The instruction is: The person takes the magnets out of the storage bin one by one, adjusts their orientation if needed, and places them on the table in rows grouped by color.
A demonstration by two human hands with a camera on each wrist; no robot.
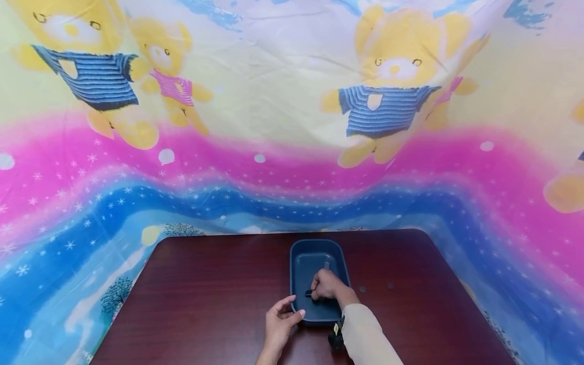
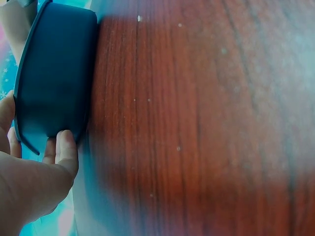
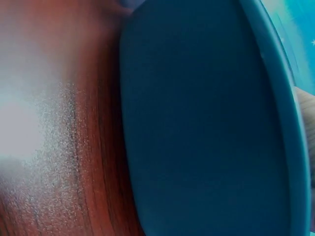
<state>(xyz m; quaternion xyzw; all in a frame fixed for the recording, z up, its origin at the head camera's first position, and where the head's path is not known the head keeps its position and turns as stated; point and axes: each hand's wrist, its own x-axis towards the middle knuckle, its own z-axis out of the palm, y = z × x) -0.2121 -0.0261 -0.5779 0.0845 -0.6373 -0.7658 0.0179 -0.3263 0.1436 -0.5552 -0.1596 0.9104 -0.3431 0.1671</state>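
A deep dark-blue rectangular tray stands on the table with its long side pointing away from me. My left hand holds its near left corner, the thumb at the near rim and a finger along the left rim. In the left wrist view, fingers press against the outer wall. Inside the tray, my right hand is low over the floor with curled fingers, pinching a small black piece whose end sticks out to the left. A small grey strip shows just beyond that hand.
Two small dark discs lie on the brown wooden table right of the tray. A black device hangs beneath the right sleeve. Behind the table hangs a bear-printed cloth.
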